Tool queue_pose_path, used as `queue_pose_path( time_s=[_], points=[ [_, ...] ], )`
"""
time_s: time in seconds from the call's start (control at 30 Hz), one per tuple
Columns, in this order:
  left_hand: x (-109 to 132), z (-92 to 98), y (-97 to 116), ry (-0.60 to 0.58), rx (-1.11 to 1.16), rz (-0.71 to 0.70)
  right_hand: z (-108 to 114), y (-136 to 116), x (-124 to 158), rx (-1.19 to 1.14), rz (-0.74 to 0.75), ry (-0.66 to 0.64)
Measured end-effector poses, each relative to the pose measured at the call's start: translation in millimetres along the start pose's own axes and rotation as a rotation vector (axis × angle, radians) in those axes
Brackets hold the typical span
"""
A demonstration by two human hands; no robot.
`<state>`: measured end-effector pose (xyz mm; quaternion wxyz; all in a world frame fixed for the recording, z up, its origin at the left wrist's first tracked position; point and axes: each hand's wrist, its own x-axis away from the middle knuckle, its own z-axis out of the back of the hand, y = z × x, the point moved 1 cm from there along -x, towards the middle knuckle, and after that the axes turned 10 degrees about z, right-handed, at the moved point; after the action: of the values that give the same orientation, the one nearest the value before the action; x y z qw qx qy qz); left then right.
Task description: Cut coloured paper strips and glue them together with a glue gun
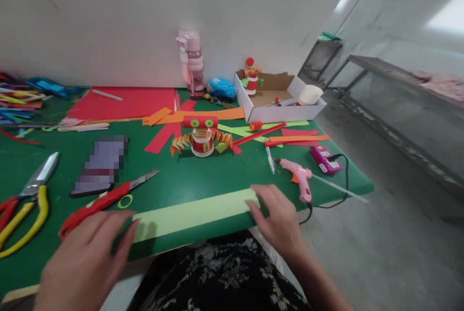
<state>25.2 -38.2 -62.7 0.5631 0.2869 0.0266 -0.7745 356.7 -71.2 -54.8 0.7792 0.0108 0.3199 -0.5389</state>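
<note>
A pale green paper strip [197,213] stretches between my two hands at the table's front edge. My left hand [92,248] pinches its left end between thumb and fingers. At the right end, my right hand [275,214] grips the strip the same way. Red-handled scissors [108,200] lie just beyond my left hand, with a small green paper ring [125,201] beside them. Behind the strip stands a paper-cup figure [202,141] with a red tube head, green eyes and folded orange and green arms.
Yellow-and-red shears [34,195] and a phone [101,163] lie at left. A pink glue gun [297,175] with its cord lies at right, near a purple box [326,160]. Paper strips [213,113], a pink bottle [192,64] and a white box [282,115] stand farther back.
</note>
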Motion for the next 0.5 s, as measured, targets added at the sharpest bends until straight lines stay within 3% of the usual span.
queue_pose_path(
  time_s=[0.1,0.2,0.33,0.5],
  points=[
    [-5.3,-9.1,30.0,-0.021,0.065,-0.215,-13.7,-21.3,-6.2,-0.267,0.246,-0.167],
    [-2.8,-30.7,46.7,0.004,-0.021,-0.399,-30.7,-29.3,-11.1,-0.334,0.349,-0.411],
    [7.6,-52.8,43.8,0.033,-0.168,-0.488,-40.0,-23.5,-13.3,-0.293,0.334,-0.578],
    [10.0,-60.9,33.9,0.065,-0.201,-0.514,-40.2,-19.1,-10.4,-0.275,0.328,-0.627]
  ],
)
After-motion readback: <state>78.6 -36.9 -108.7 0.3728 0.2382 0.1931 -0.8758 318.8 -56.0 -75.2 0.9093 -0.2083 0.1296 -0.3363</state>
